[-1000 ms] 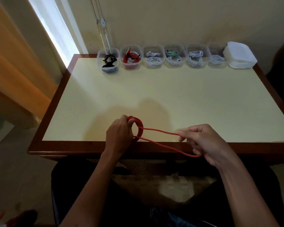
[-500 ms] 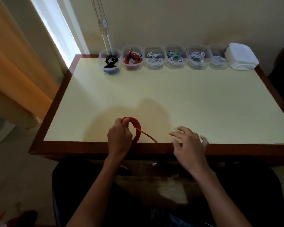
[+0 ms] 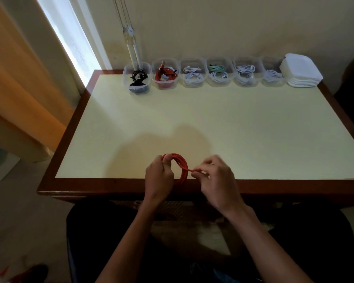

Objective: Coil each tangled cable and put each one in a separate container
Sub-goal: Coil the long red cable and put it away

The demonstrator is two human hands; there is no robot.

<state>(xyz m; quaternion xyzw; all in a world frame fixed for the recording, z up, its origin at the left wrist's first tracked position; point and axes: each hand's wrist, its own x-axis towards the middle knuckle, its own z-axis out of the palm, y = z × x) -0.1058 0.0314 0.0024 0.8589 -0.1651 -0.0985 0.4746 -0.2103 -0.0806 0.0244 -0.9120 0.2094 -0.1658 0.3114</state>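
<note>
Lower centre of frame, at the table [image 3: 243, 129] near edge: left hand [image 3: 158, 176] grips the red coil [image 3: 180, 166] upright, right hand [image 3: 215, 176] just beside pinches its short free tail, which runs horizontally rightward; containers [image 3: 192, 75] well apart, top of frame.

A red cable [image 3: 181, 167], wound into a loop, is held upright over the near edge of the table [image 3: 253, 129]. The loop is gripped at its left side by the left hand [image 3: 159, 176], with the thumb laid over the strands. The free end of the cable is pinched by the fingers of the right hand [image 3: 217, 178], just beside the loop. Along the far edge, six clear containers [image 3: 192, 75] with coiled cables are lined up, and a stack of white lids [image 3: 301, 71] is placed at the right end of the row.
</note>
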